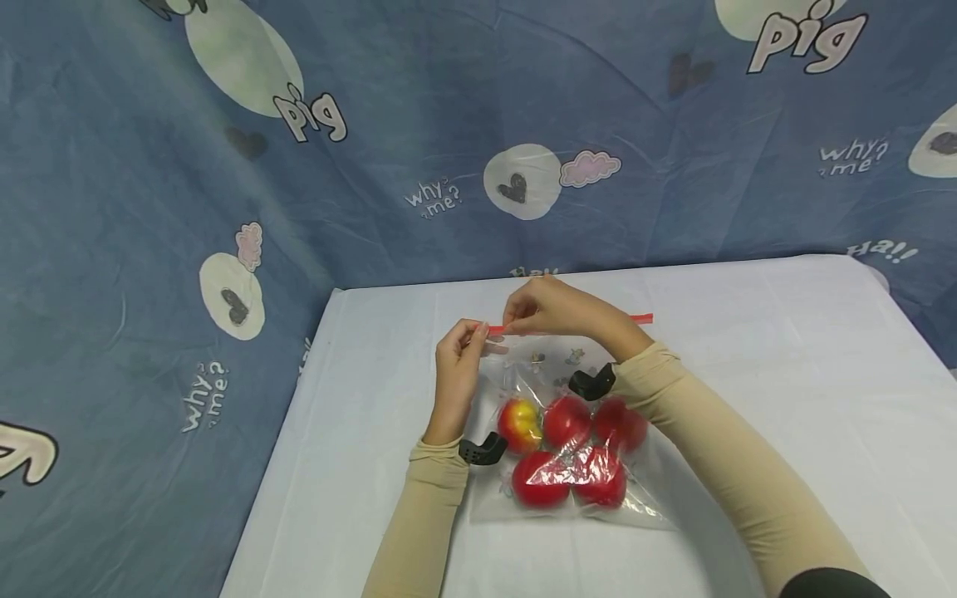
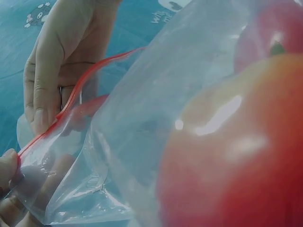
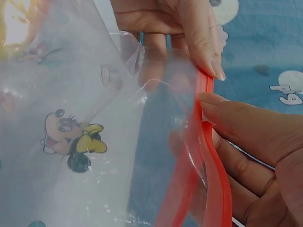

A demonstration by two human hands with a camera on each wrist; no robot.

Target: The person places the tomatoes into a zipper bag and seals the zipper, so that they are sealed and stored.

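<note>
A clear zip bag with a red zip strip lies over the white tabletop, its mouth toward the back. Several round red fruits fill its near half, one of them partly yellow. My left hand pinches the strip's left corner between thumb and fingers. Just right of it, my right hand pinches the strip too, thumb and fingers on either side. In the right wrist view the two red edges spread apart beyond my right fingers. Cartoon figures are printed on the plastic.
The white-covered table extends to both sides of the bag. Blue printed cloth hangs behind it and along the left. Black wrist mounts sit at both sleeves, close over the bag.
</note>
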